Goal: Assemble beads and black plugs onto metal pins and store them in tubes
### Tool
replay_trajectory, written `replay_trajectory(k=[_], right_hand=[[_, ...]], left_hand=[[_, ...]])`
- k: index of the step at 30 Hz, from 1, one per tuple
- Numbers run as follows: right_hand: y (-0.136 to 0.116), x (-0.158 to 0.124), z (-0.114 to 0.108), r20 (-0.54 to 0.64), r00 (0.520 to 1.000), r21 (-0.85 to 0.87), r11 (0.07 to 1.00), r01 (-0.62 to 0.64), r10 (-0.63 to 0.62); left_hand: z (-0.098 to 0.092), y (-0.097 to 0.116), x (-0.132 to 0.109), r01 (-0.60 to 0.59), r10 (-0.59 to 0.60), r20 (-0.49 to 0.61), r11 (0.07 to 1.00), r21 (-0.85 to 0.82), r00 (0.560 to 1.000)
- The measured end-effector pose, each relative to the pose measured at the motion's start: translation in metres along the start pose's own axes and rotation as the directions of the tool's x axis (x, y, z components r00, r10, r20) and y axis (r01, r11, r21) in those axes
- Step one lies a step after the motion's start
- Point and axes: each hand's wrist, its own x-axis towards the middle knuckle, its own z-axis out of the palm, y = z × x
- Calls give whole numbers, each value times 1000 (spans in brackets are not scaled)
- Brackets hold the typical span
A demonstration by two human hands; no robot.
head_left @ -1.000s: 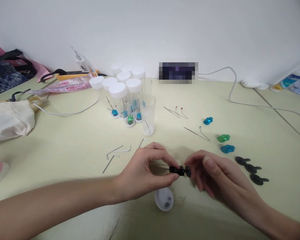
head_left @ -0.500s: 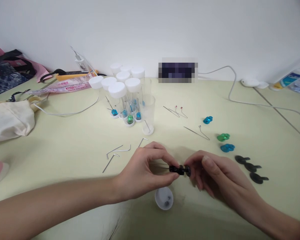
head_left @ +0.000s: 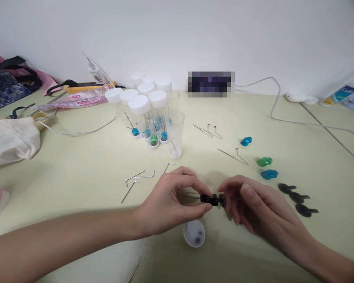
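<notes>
My left hand [head_left: 171, 202] pinches a small black part [head_left: 212, 199] between thumb and forefinger, just above the pale table [head_left: 76, 169]. My right hand [head_left: 253, 204] meets it from the right, its fingertips closed on the disc-shaped end of the same black part. A thin metal pin seems to run through the left fingers, but it is hard to make out. Right below the hands sits a small white cap [head_left: 194, 233] with tiny dark bits in it.
Clear tubes with white caps [head_left: 149, 114] stand behind, and an open tube [head_left: 175, 135] beside them. Bent wires [head_left: 137, 179] lie left of the hands, more wires [head_left: 233, 156] to the right. Blue and green pieces [head_left: 265, 167] and black pieces [head_left: 297, 199] lie at right. A cloth bag [head_left: 11, 139] is far left.
</notes>
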Motion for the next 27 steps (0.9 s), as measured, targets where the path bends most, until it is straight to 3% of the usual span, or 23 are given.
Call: replay_trajectory(k=[27], right_hand=[[-1,-1,0,11,1000,4,1000,-14,14]], left_hand=[[0,1,1,-7,7,-14,1000,23,1000]])
